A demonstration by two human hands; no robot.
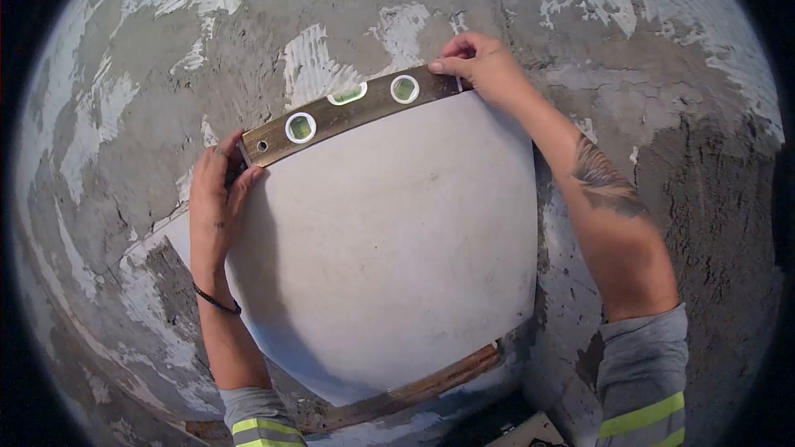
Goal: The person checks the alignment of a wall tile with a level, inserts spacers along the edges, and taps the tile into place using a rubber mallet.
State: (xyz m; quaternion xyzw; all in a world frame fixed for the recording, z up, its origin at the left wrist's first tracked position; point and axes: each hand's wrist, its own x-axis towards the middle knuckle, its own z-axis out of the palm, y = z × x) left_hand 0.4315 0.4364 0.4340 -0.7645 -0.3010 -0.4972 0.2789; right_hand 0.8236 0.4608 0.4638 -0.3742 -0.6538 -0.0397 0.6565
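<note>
A spirit level [352, 113] with three green vials lies along the top edge of a large pale tile [389, 240] set against the rough wall. My left hand [219, 190] grips the level's left end, its fingers around the corner. At the level's right end, my right hand [479, 66] pinches it between thumb and fingers. The level slants up toward the right in this view.
Grey mortar with whitish patches covers the wall [662, 199] around the tile. Below the tile runs a brown wooden strip [414, 389]. A light-coloured object [534, 432], partly cut off, shows at the bottom edge. Another pale tile edge [176, 236] shows at left.
</note>
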